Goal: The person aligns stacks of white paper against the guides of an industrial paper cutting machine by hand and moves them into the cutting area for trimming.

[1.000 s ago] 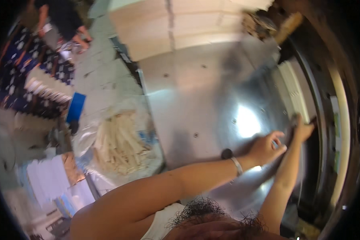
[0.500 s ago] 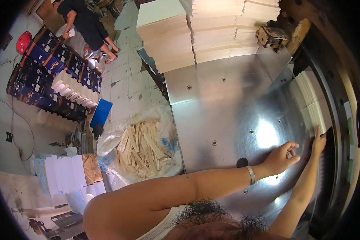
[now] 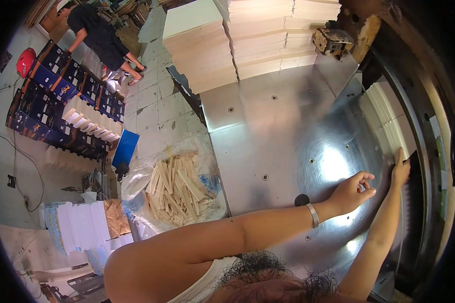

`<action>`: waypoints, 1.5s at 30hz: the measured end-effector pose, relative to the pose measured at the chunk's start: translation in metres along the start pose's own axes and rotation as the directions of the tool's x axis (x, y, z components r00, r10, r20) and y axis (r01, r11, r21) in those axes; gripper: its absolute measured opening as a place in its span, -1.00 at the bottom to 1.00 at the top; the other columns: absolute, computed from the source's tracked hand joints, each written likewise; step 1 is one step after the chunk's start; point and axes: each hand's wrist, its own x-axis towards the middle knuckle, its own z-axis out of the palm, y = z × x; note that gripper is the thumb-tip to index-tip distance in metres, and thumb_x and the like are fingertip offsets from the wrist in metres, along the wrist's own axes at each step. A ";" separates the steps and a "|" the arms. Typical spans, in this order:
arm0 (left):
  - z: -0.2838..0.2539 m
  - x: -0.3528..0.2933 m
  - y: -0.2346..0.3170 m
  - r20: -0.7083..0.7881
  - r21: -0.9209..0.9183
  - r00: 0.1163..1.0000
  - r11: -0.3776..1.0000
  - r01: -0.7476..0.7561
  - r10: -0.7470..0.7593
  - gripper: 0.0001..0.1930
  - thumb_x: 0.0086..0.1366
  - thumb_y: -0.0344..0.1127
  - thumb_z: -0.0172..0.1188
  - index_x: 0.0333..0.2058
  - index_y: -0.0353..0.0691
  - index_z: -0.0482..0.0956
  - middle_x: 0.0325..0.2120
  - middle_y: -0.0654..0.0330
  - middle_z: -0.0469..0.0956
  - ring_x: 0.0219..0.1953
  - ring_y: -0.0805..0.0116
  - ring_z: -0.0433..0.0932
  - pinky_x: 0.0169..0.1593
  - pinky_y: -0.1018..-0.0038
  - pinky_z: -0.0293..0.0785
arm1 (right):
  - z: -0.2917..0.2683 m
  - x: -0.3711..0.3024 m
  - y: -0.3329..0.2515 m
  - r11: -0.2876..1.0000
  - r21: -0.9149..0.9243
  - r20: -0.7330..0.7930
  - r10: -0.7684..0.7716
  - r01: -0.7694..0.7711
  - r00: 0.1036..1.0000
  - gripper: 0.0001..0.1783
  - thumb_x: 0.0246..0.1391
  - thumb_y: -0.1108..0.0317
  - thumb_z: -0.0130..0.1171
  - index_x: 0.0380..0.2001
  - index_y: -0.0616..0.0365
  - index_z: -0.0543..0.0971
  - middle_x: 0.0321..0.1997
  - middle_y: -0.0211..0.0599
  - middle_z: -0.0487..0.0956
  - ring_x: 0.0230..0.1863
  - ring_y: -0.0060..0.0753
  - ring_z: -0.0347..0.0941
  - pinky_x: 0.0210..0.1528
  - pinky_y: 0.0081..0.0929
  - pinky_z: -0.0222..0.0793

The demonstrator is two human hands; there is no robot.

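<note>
My left hand [image 3: 356, 193], with a metal bracelet at its wrist, hovers over the shiny metal machine table [image 3: 288, 151]. Its fingers are loosely bent and apart, with nothing in them. Farther right, my right hand [image 3: 400, 170] rests at the near end of a stack of cream paper [image 3: 389, 118], a finger stretched out against its edge. That stack sits along the right side of the table, partly under the dark machine frame [image 3: 417, 111]. Some of the right hand's fingers are hidden.
Tall paper stacks [image 3: 268, 40] stand on the table's far side, beside a worn metal block [image 3: 332, 41]. Left of the table lies a plastic bag of paper offcuts [image 3: 174, 189]. Dark blue boxes [image 3: 40, 108] line the floor, and a person [image 3: 93, 33] bends over near them.
The view has shifted slightly, moving the table and stacks a little left and up. Both hands keep nearly the same pose. The person at the far left has reached down toward the boxes.
</note>
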 end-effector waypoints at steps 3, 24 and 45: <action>0.000 0.001 -0.001 0.006 -0.025 1.000 1.000 0.011 -0.011 -0.49 0.44 -0.18 0.30 0.22 -0.33 0.42 -0.20 0.26 0.55 -0.30 0.55 0.47 -0.16 0.51 0.49 | -0.001 -0.001 -0.003 0.999 0.029 0.012 0.022 -0.023 1.000 -0.08 0.22 -0.45 0.11 0.26 0.19 0.58 0.17 0.06 0.67 0.24 0.16 0.56 0.27 -0.10 0.40; 0.000 -0.005 -0.002 -0.038 0.134 0.996 0.988 -0.072 0.077 -0.49 0.34 -0.17 0.36 0.17 -0.29 0.51 -0.21 0.21 0.62 -0.29 0.43 0.55 -0.13 0.42 0.56 | -0.010 -0.025 -0.035 0.997 -0.082 0.094 0.021 -0.014 0.995 0.08 0.01 -0.26 0.44 0.49 0.03 0.29 0.32 -0.01 0.59 0.33 0.11 0.50 0.34 0.04 0.32; -0.010 0.006 0.000 -0.194 0.054 0.945 0.965 -0.257 0.262 -0.64 0.46 0.02 0.24 -0.07 -0.19 0.59 -0.48 0.31 0.54 -0.43 0.57 0.49 -0.34 0.49 0.45 | -0.099 -0.355 -0.153 0.962 -0.118 0.378 -0.187 0.247 0.907 -0.10 0.27 0.09 0.21 0.57 0.06 0.10 0.66 -0.01 0.08 0.66 0.27 -0.15 0.60 0.37 -0.35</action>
